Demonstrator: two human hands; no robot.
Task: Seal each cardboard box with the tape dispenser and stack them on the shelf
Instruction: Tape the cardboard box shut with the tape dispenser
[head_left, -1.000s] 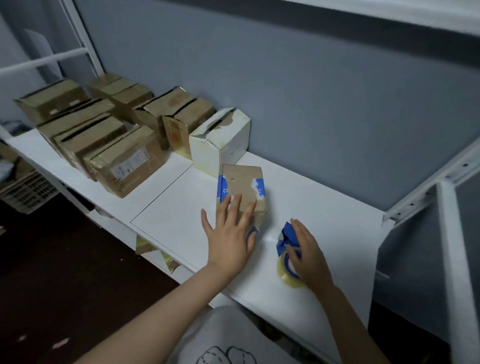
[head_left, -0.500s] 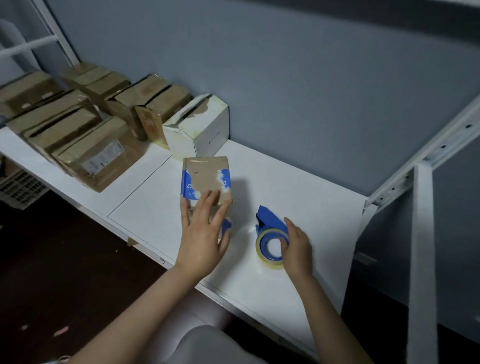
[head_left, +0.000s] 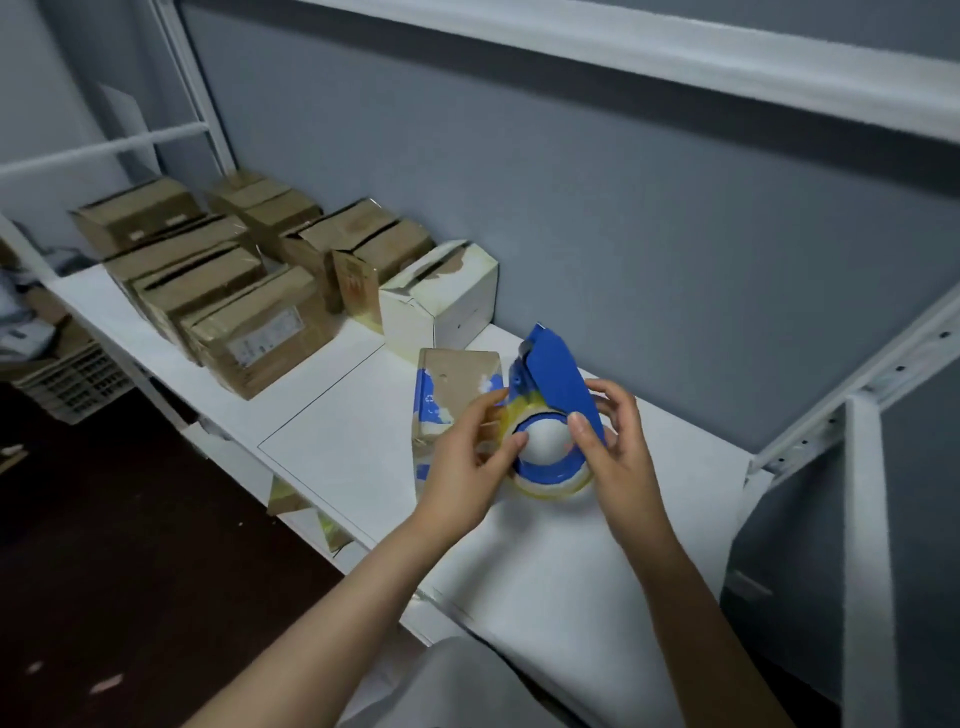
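The blue tape dispenser (head_left: 553, 379) is held up over the white shelf (head_left: 363, 457), its flat blue plate tilted toward the far wall and its roll of clear yellowish tape (head_left: 550, 491) at the near, lower end. Both hands are closed on it. The right hand (head_left: 623, 457) grips from the right, thumb laid on the front of the blue plate and fingers curled round behind. The left hand (head_left: 465, 467) pinches the dispenser at the roll's left edge, thumb tip on the rim of the blue core and forefinger above it.

Just left of and behind the dispenser, partly hidden by the left hand, a small cardboard box (head_left: 457, 379) with blue patches stands on the shelf. Farther back sits a white box (head_left: 441, 306) with a torn top, against the grey wall (head_left: 649, 234). Left of that, a group of brown boxes (head_left: 249, 332) is packed close together along the shelf. A slatted basket (head_left: 72, 379) shows below at far left, and a white metal upright (head_left: 867, 519) at right.
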